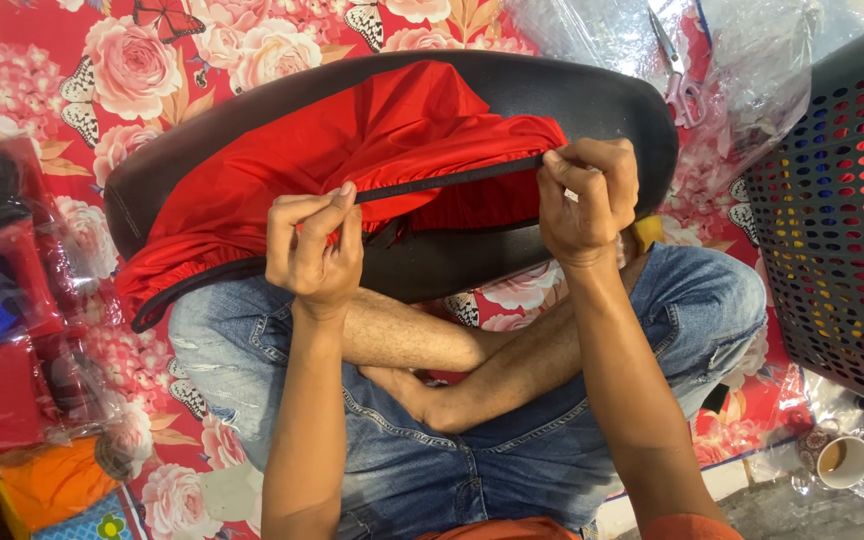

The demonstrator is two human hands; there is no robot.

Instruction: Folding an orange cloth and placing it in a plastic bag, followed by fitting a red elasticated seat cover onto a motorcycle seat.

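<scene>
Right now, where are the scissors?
In the head view, the scissors lie at the top right on clear plastic bags, just beyond the black seat and left of the perforated dark basket.

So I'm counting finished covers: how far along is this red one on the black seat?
Done: the red cover is pulled over much of the black seat, its left edge wrapped underneath.
In hand: the left hand and right hand pinch the black elastic hem, stretched taut between them.
Left: the seat's far rim and right end are bare.
</scene>
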